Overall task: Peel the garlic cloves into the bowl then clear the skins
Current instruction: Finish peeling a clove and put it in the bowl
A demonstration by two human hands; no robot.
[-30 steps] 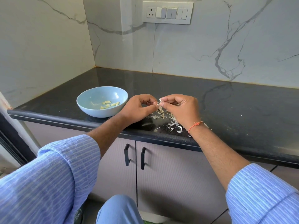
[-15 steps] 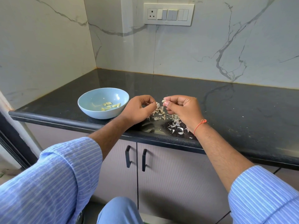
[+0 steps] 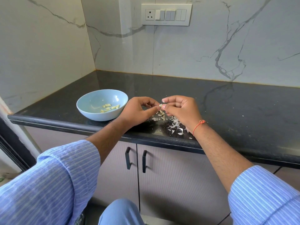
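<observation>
A pale garlic clove (image 3: 160, 105) sits pinched between the fingertips of my left hand (image 3: 138, 111) and my right hand (image 3: 181, 109), just above the black counter (image 3: 235, 108). Both hands have curled fingers and meet at the clove. Beneath them lies a scatter of white garlic skins (image 3: 173, 124) on the counter near its front edge. To the left stands a light blue bowl (image 3: 90, 111) holding several peeled yellowish cloves (image 3: 110, 108). My left hand is right beside the bowl's right rim.
Marble walls meet at a corner behind the bowl, with a switch panel (image 3: 166, 14) high on the back wall. Cupboard doors with two black handles (image 3: 136, 158) sit under the counter's rounded front edge. My knee shows at the bottom.
My hands drew slightly apart half a second ago and have come back together on the clove. The bowl and skins lie as before.
</observation>
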